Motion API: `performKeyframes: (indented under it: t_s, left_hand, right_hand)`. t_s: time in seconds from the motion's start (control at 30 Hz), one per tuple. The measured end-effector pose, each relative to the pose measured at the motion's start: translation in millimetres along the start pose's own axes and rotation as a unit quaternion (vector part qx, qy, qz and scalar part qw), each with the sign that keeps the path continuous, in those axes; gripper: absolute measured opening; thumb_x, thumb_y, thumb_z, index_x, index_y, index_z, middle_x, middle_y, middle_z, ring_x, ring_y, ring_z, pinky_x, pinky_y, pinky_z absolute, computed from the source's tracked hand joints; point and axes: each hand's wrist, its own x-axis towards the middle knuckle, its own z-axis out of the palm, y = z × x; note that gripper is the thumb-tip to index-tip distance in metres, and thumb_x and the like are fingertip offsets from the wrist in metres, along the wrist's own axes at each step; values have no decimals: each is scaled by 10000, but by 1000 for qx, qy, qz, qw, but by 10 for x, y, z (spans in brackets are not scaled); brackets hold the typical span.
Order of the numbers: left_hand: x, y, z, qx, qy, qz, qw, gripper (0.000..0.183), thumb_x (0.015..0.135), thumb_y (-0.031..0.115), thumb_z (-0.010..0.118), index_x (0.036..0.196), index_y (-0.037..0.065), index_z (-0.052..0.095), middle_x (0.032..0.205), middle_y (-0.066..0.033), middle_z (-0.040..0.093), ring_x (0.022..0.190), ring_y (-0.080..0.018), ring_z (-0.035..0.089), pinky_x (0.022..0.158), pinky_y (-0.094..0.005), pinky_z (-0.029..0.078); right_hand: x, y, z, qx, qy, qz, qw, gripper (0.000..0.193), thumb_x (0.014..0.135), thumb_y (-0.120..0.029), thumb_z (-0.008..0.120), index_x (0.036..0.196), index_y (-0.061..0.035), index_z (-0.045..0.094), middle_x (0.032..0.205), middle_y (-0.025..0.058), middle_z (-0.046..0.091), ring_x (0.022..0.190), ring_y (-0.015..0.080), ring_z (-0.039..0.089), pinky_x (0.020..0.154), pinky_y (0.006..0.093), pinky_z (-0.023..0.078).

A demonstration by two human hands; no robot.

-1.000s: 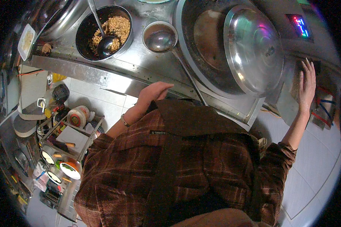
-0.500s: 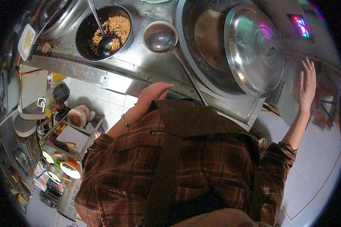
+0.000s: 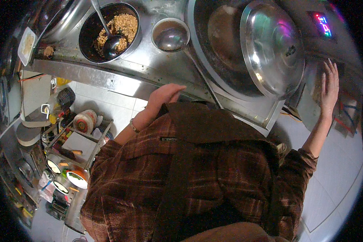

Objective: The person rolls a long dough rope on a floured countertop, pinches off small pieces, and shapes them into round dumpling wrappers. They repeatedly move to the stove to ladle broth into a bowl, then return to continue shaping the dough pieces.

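Note:
My left hand hovers at the front edge of the steel counter, its fingers loosely bent and pointing right, with nothing visible in it. My right hand is raised at the far right, fingers stretched out, empty, just beside a domed steel lid. That lid leans tilted over the right part of a big dark wok. Left of the wok, a long-handled ladle rests with its bowl in a small round pot of liquid. Further left stands a black pot holding yellowish kernels or beans and a second ladle.
A lit digital display is at the upper right. On the left, a low metal rack carries a white board, and bowls with chopped greens stand nearby. A white tray sits at the counter's left end.
The view has shifted slightly, so the pots and lid sit a little differently in the picture. Both my hands keep nearly the same pose, and nothing has been picked up or put down.

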Motion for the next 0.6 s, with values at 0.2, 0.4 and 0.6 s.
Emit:
performKeyframes:
  t_s: [0.2, 0.4, 0.6]
  left_hand:
    - [14, -8, -13, 4, -5, 3, 1000, 306, 799, 32, 579, 1087, 132, 596, 917, -112, 607, 847, -300, 605, 705, -351, 494]
    - [15, -42, -4, -15, -8, -5, 1000, 329, 778, 10, 580, 1084, 129, 596, 896, -109, 602, 814, -292, 600, 687, -345, 488]
    - [19, -55, -3, -16, -7, 0, 1000, 390, 729, -23, 586, 1092, 120, 587, 844, -103, 584, 759, -289, 581, 656, -346, 477]
  right_hand:
    - [-10, -11, 11, -6, -5, 10, 1000, 308, 927, -131, 474, 1226, -87, 531, 1359, 74, 457, 1306, 266, 367, 1065, 385, 307]
    - [-5, -5, 27, 5, -8, 11, 1000, 310, 929, -133, 470, 1230, -90, 530, 1363, 78, 452, 1307, 269, 365, 1066, 386, 305]
    - [3, -10, 44, 3, -6, 16, 1000, 308, 934, -144, 468, 1232, -93, 529, 1367, 85, 447, 1312, 272, 359, 1067, 389, 301]
